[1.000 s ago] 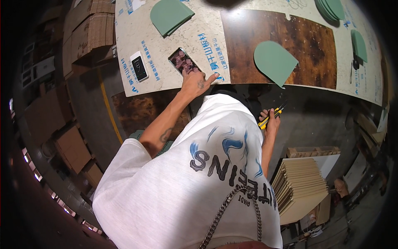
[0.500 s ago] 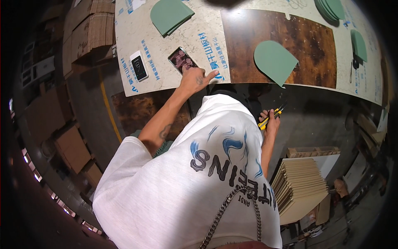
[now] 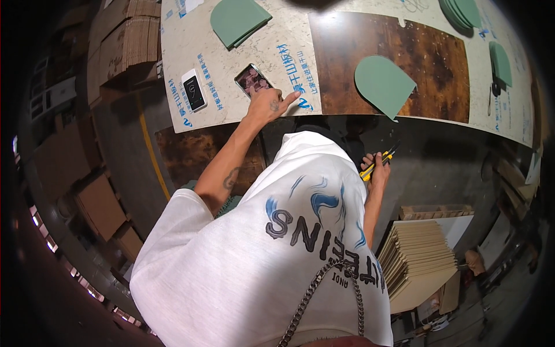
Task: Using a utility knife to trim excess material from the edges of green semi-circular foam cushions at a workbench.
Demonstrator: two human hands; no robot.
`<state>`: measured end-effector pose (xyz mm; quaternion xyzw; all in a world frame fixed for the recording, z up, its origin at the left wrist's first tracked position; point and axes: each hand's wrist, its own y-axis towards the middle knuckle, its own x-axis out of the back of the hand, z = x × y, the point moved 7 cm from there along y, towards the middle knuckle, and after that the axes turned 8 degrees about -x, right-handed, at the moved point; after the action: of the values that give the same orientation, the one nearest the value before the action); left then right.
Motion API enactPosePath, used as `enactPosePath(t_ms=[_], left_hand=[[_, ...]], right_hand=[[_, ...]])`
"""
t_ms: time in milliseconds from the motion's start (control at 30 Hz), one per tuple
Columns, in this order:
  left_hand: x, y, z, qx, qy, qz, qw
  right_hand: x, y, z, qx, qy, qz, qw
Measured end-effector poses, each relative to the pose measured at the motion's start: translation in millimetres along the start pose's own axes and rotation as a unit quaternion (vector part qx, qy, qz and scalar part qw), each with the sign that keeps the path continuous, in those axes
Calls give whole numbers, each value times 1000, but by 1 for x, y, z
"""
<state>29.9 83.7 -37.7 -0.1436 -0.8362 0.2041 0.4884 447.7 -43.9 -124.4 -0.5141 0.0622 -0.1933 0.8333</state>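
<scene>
Two phones lie on the pale desk [image 3: 191, 124] in the head view: a white-framed one [image 3: 193, 90] toward the left, and a dark-screened one [image 3: 252, 80] just right of it, tilted. The left hand [image 3: 267, 104] rests on the desk against the lower edge of the dark-screened phone, its fingers [image 3: 291, 96] stretched flat and spread toward the right, gripping nothing. The right hand [image 3: 378, 172] hangs below the desk edge, well apart from the left, with its fingers curled around a yellow and black utility knife [image 3: 378, 162] whose tip points up and right.

A dark brown board [image 3: 430, 58] covers the middle of the desk, and a green arch-shaped piece [image 3: 383, 85] lies on it, its corner reaching the front edge. Another green piece [image 3: 237, 20] sits at the far side above the phones; more green pieces [image 3: 459, 11] are stacked at the far right.

The person's white printed shirt [image 3: 260, 254] fills the lower middle and hides the floor beneath. A stack of tan boards [image 3: 416, 260] stands lower right, and cardboard boxes [image 3: 124, 40] crowd the left.
</scene>
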Motion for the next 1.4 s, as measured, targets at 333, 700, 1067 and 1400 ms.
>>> enactPosePath(t_ms=[333,700,1067,1400], left_hand=[[2,0,1,10,-4,-5,1000],[-16,-23,-34,-31,-24,8,999],[-15,-12,-30,-24,-48,22,998],[-4,-14,-59,-112,-52,-16,992]], right_hand=[[0,-3,1,2,-3,-7,1000],[2,0,3,3,-4,-7,1000],[4,-3,3,0,-8,-9,1000],[9,-7,5,5,9,-14,1000]])
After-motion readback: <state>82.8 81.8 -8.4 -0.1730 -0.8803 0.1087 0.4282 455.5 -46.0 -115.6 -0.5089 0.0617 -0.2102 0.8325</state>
